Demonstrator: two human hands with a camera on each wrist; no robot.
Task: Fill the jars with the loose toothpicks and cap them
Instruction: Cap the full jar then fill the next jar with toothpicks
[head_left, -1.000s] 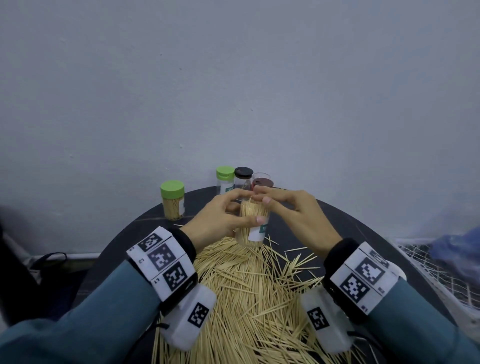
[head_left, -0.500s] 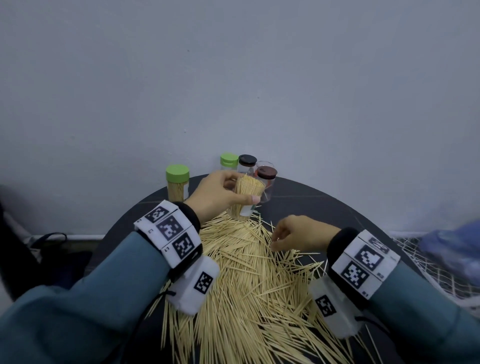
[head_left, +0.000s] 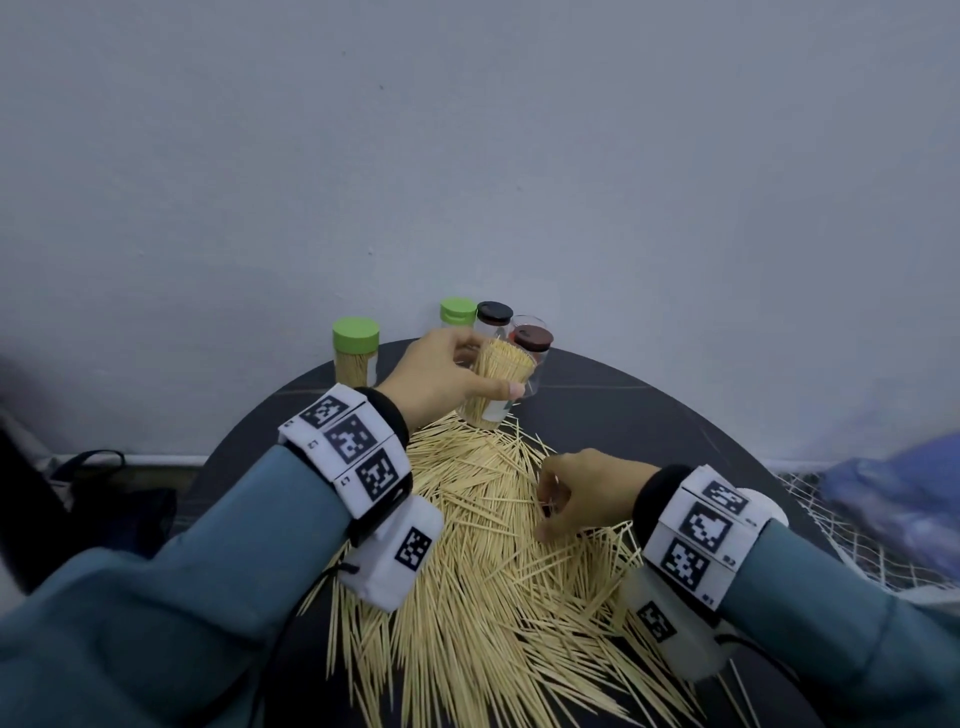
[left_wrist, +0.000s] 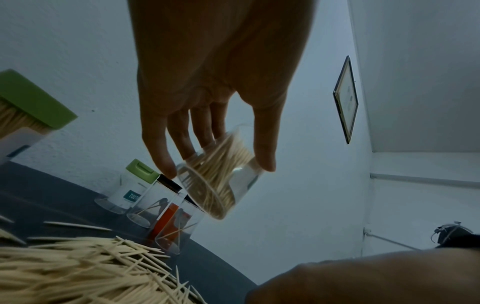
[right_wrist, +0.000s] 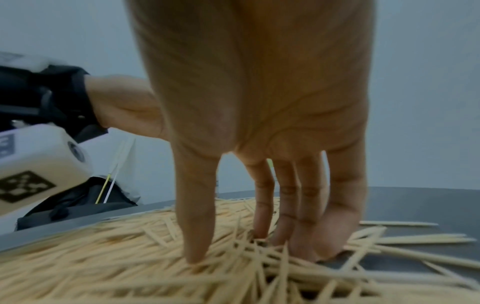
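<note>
Since half a second ago the toothpick-filled open jar (head_left: 497, 385) remains lifted and tilted in the left hand (head_left: 441, 375), gripped just before the capped jars (head_left: 493, 318), while the right hand (head_left: 582, 493), fingers curled, pinches into the loose toothpicks (head_left: 483, 582) on the dark surface (head_left: 649, 410).

Your open jar (head_left: 498, 384) of clear glossy plastic with a paper label, pale matt wooden toothpicks (head_left: 483, 561) under your right hand (head_left: 576, 493), smooth dark matt tabletop (head_left: 649, 415), green lids (head_left: 356, 335) of matt plastic, your cloth sleeves (head_left: 171, 597)
</note>
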